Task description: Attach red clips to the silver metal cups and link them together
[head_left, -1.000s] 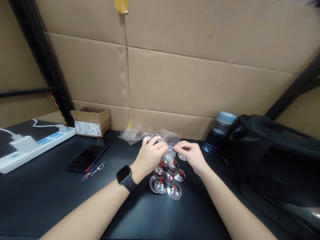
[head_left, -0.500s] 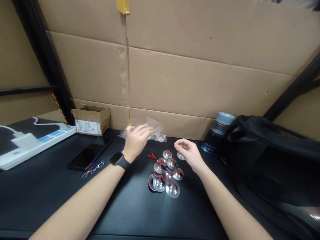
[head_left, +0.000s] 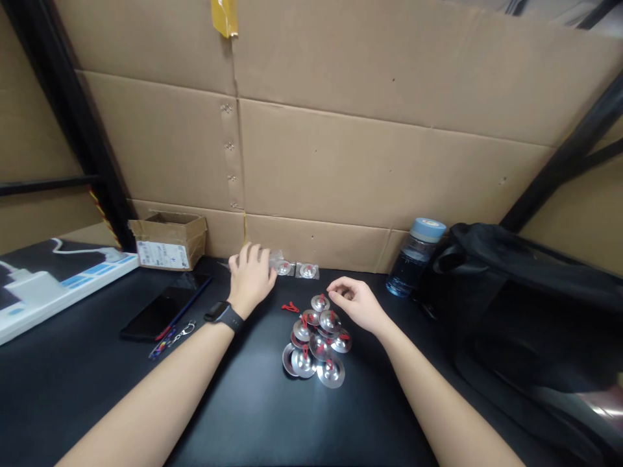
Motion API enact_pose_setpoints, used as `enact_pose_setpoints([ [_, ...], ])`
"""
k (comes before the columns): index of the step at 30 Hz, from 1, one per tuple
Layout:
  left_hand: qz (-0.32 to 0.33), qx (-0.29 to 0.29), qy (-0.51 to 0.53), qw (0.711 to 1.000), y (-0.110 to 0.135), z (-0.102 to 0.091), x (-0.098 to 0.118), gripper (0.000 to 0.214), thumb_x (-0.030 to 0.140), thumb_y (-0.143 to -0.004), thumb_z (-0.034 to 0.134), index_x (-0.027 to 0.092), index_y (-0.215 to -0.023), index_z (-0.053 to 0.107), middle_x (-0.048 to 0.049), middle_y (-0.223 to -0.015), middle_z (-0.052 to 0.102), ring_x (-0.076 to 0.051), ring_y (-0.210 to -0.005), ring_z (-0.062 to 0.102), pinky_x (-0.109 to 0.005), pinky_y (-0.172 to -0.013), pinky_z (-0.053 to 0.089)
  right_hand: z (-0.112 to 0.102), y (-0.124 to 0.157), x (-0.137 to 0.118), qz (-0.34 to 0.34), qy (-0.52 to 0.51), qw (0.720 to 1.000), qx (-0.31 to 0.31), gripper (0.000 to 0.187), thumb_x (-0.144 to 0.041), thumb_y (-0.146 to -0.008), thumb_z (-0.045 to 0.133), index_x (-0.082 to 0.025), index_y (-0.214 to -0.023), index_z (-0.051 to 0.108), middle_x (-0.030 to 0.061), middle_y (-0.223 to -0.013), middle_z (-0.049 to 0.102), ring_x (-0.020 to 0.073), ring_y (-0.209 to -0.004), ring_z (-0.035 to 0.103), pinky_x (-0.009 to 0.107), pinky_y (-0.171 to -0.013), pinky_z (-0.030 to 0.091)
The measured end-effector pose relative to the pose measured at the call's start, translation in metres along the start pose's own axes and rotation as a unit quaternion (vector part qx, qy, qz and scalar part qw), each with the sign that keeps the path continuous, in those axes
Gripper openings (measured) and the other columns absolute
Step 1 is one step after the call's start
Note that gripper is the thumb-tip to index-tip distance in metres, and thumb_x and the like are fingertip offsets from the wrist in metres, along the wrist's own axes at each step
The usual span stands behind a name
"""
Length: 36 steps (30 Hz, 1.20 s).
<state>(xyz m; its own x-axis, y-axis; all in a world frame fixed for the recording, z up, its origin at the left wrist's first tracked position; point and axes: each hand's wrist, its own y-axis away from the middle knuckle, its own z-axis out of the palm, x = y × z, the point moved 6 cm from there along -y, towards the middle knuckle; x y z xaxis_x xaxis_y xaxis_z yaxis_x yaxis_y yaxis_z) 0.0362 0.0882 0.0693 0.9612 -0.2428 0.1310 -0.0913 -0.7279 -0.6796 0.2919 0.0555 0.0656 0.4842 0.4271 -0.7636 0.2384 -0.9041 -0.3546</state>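
A pile of small silver finger cymbals (head_left: 315,342) with red cords lies on the black table (head_left: 272,421). My left hand (head_left: 250,280), with a dark watch on the wrist, lies flat and open on clear plastic bags (head_left: 285,267) near the cardboard wall; the bags hold cymbals. My right hand (head_left: 353,303) hovers just right of the pile's top, its fingers loosely curled, thumb and forefinger close together with nothing I can make out in them. A loose red cord (head_left: 290,307) lies between the hands.
A small cardboard box (head_left: 168,240), a black phone (head_left: 163,308) with a pen and keyring, and a white power strip (head_left: 43,292) are at the left. A blue-capped water bottle (head_left: 416,257) and a black bag (head_left: 525,292) stand at the right.
My left hand carried a plastic bag from above the pile to the back of the table and laid it down flat. My right hand let go of the bag and stayed by the pile.
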Motion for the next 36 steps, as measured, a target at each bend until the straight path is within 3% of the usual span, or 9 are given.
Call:
enact_pose_setpoints([
  [2, 0.067, -0.012, 0.050, 0.996, 0.003, 0.000, 0.026, 0.040, 0.021, -0.094, 0.050, 0.017, -0.133, 0.058, -0.0206, -0.140, 0.055, -0.038, -0.139, 0.042, -0.056, -0.111, 0.033, -0.002, -0.001, -0.001, -0.007, 0.004, 1.000, 0.010, 0.017, -0.033, -0.086, 0.066, -0.018, -0.089, 0.073, 0.0036, -0.079, 0.070, 0.0132, -0.062, 0.058, 0.024, -0.055, 0.043],
  [4, 0.144, -0.069, 0.135, 0.978, 0.005, 0.013, 0.056, 0.041, 0.015, -0.094, 0.047, 0.017, -0.134, 0.056, -0.0165, -0.138, 0.057, -0.030, -0.133, 0.050, -0.046, -0.113, 0.038, -0.005, -0.001, 0.002, -0.008, -0.004, 1.000, 0.025, 0.018, -0.034, -0.086, 0.066, -0.018, -0.090, 0.073, 0.0036, -0.079, 0.069, 0.0128, -0.059, 0.058, 0.024, -0.053, 0.044],
  [6, 0.147, -0.137, 0.212, 0.956, 0.001, 0.035, 0.075, 0.043, 0.013, -0.095, 0.045, 0.018, -0.137, 0.053, -0.0128, -0.143, 0.054, -0.023, -0.136, 0.049, -0.037, -0.116, 0.038, -0.008, -0.002, 0.007, 0.001, -0.018, 0.999, 0.035, 0.020, -0.036, -0.086, 0.066, -0.017, -0.091, 0.072, 0.0030, -0.077, 0.068, 0.0121, -0.054, 0.058, 0.024, -0.050, 0.043],
  [8, 0.126, -0.155, 0.210, 0.957, -0.008, 0.058, 0.083, 0.037, 0.018, -0.097, 0.047, 0.017, -0.132, 0.057, -0.0118, -0.142, 0.056, -0.022, -0.136, 0.049, -0.036, -0.117, 0.038, -0.010, -0.003, 0.016, 0.020, -0.041, 0.998, 0.034, 0.023, -0.039, -0.085, 0.067, -0.017, -0.091, 0.071, 0.0015, -0.073, 0.066, 0.0115, -0.049, 0.056, 0.023, -0.047, 0.042],
  [12, 0.046, -0.148, 0.193, 0.969, -0.032, 0.087, 0.067, 0.030, 0.022, -0.098, 0.048, 0.016, -0.123, 0.063, -0.0128, -0.129, 0.065, -0.025, -0.127, 0.057, -0.039, -0.112, 0.042, -0.016, -0.004, 0.028, 0.038, -0.072, 0.996, 0.035, 0.028, -0.044, -0.084, 0.070, -0.016, -0.090, 0.071, 0.0024, -0.074, 0.067, 0.0129, -0.053, 0.059, 0.023, -0.048, 0.044],
  [18, -0.046, -0.144, 0.150, 0.977, -0.028, 0.095, 0.038, 0.029, 0.022, -0.094, 0.051, 0.021, -0.120, 0.064, -0.0108, -0.127, 0.064, -0.028, -0.122, 0.057, -0.044, -0.106, 0.042, -0.024, -0.005, 0.026, 0.024, -0.063, 0.997, 0.047, 0.028, -0.044, -0.083, 0.073, -0.017, -0.089, 0.073, 0.0042, -0.077, 0.070, 0.0159, -0.062, 0.063, 0.025, -0.054, 0.047],
  [22, -0.062, -0.159, 0.104, 0.980, -0.019, 0.094, 0.041, 0.023, 0.028, -0.092, 0.054, 0.022, -0.110, 0.067, -0.0120, -0.124, 0.062, -0.033, -0.125, 0.052, -0.049, -0.105, 0.037, -0.017, -0.006, 0.025, 0.035, -0.075, 0.996, 0.025, 0.028, -0.044, -0.083, 0.073, -0.017, -0.089, 0.073, 0.0038, -0.075, 0.069, 0.0151, -0.059, 0.062, 0.026, -0.054, 0.048],
  [27, -0.085, -0.166, 0.056, 0.981, -0.015, 0.092, 0.043, 0.031, 0.030, -0.090, 0.056, 0.019, -0.118, 0.062, -0.0172, -0.132, 0.056, -0.041, -0.130, 0.044, -0.056, -0.105, 0.034, -0.016, -0.005, 0.019, 0.011, -0.101, 0.994, 0.044, 0.027, -0.043, -0.081, 0.076, -0.017, -0.088, 0.074, 0.0060, -0.079, 0.072, 0.0186, -0.071, 0.067, 0.029, -0.065, 0.054],
  [36, -0.090, -0.191, 0.025, 0.977, -0.007, 0.095, 0.048, 0.039, 0.034, -0.095, 0.047, 0.021, -0.130, 0.059, -0.0185, -0.143, 0.048, -0.052, -0.137, 0.036, -0.067, -0.106, 0.027, -0.009, -0.003, 0.016, 0.034, -0.115, 0.993, 0.012, 0.027, -0.043, -0.081, 0.075, -0.017, -0.088, 0.072, 0.0030, -0.073, 0.067, 0.0148, -0.058, 0.061, 0.026, -0.052, 0.048],
])
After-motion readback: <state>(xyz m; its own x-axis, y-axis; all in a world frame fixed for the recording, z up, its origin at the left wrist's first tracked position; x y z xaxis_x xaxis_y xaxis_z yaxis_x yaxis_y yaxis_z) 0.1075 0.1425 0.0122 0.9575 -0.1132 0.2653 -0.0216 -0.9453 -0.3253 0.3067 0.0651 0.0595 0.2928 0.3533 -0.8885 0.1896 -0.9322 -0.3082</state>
